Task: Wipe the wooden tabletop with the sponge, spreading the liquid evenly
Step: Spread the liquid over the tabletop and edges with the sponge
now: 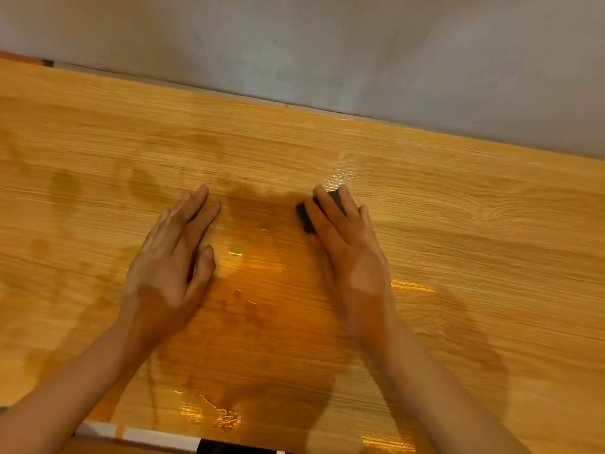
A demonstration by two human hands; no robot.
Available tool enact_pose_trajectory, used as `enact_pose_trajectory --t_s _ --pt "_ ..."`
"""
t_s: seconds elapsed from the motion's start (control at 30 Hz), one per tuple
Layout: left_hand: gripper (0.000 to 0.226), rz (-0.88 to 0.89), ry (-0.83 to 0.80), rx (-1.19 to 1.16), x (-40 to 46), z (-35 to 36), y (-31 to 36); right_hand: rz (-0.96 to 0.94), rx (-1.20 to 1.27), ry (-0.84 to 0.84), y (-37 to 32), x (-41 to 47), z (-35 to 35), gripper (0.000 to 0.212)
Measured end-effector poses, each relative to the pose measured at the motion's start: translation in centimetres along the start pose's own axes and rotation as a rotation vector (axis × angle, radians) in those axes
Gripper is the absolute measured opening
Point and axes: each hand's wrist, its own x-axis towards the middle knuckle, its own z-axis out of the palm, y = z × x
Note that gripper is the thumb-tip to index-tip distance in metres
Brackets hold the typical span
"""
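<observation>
Grey wall (360, 44) runs along the far edge of the wooden tabletop (491, 240) in front of me, and the board takes up almost everything below it. My dark sponge (306, 216) lies on the wood a little right of the middle, under the fingers of my right hand (350, 244). Those fingers reach forward over its top and bend down over its far edge, holding it against the surface; only its left side and a small dark patch between two fingers show. My palm sits behind the sponge, toward me, and my forearm runs back to the lower right corner.

My left hand (173, 257) is well apart from the sponge, to its left, with a bare stretch of wet wood between them. It lies flat on the tabletop with the fingers straight and close together, pointing away from me and slightly right, thumb alongside, holding nothing.

Liquid (255, 290) darkens the wood between my two hands and toward me. It glistens in a patch near the close edge, in small glints between the hands, in a streak just beyond the sponge and in another beside my right wrist. Fainter damp smudges show farther left. A white strip with an orange mark (131, 434) sits below the near edge of the board.
</observation>
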Motion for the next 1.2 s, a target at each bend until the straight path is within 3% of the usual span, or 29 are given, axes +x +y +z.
enact_pose_trajectory --t_s 0.2,0.43,0.63,0.83,1.07,1.2 --pt "0.055 0.003 0.007 0.016 0.1 -0.1 -0.2 0.141 -0.094 0.1 2.0 11.3 -0.9 0.043" --pt "0.055 0.015 0.008 0.003 0.1 0.1 -0.5 0.102 -0.051 0.007 2.0 -1.6 -1.4 0.045" --pt "0.053 0.034 0.013 -0.033 0.1 0.2 -0.8 0.219 -0.069 0.141 4.8 8.6 -4.0 0.043" --pt "0.054 0.024 0.016 -0.021 0.0 0.2 -0.7 0.218 -0.026 0.088 3.6 -2.8 -3.8 0.043" --pt "0.053 -0.009 0.054 -0.007 2.7 -0.5 -0.2 0.265 -0.055 0.153 6.4 9.1 -5.3 0.043" --pt "0.055 -0.025 0.105 0.003 7.2 -0.4 -0.7 0.257 -0.006 0.179 5.9 3.9 -4.8 0.044"
